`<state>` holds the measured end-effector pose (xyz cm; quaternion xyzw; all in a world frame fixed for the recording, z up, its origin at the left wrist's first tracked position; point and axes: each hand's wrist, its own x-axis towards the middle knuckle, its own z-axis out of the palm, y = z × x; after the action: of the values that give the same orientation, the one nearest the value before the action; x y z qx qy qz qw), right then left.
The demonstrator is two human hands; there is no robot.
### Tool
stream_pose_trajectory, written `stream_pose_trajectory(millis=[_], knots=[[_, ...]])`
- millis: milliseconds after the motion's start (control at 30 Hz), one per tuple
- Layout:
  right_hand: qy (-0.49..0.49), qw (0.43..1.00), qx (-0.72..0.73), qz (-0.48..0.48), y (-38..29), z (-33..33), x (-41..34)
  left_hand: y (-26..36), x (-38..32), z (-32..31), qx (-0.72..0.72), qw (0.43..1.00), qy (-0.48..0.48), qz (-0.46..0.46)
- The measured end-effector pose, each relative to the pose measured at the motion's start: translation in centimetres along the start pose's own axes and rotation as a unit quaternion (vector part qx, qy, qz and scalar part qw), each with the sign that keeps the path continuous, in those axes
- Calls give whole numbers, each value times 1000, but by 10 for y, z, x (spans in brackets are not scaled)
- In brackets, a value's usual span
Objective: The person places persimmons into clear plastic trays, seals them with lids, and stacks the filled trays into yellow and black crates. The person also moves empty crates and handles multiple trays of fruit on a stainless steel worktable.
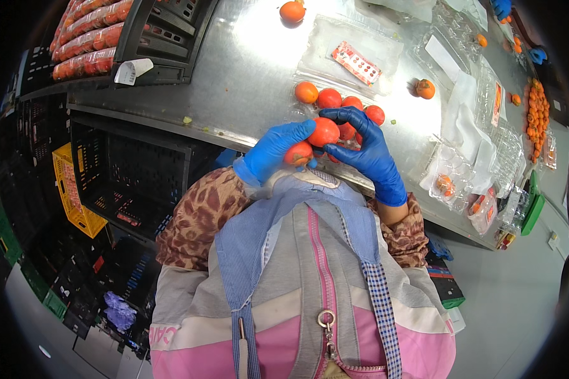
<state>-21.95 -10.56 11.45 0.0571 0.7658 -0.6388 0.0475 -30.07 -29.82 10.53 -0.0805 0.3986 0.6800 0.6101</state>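
Observation:
My left hand (275, 149), in a light blue glove, cradles an orange-red persimmon (298, 153) with its calyx showing. Its thumb touches a second persimmon (324, 132). Around that second fruit curve the thumb and fingers of my right hand (367, 147), in a darker blue glove. Just beyond both hands, several persimmons (329, 98) sit in a clear plastic tray (299, 112); my hands hide part of it. Behind it lies a clear plastic package (313, 57) with a printed label (356, 63) on it.
Loose persimmons (425, 88) lie on the metal table (246, 66). A black crate (168, 42) stands at the left, near stacked packed fruit (87, 42). Clear trays (495, 147) and white sheets (464, 113) cover the right side. Below the table edge is another black crate (137, 166).

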Motion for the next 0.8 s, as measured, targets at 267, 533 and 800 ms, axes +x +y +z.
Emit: stream_pose_trajectory(millis=[267,533,800], knots=[[23,987,133,86,3,0,0,-1,3,6,211,946,94,228],[10,980,161,116,11,6,-1,-3,1,9,344,884,120,293],[20,989,125,71,14,5,-3,-5,1,8,317,903,132,256]])
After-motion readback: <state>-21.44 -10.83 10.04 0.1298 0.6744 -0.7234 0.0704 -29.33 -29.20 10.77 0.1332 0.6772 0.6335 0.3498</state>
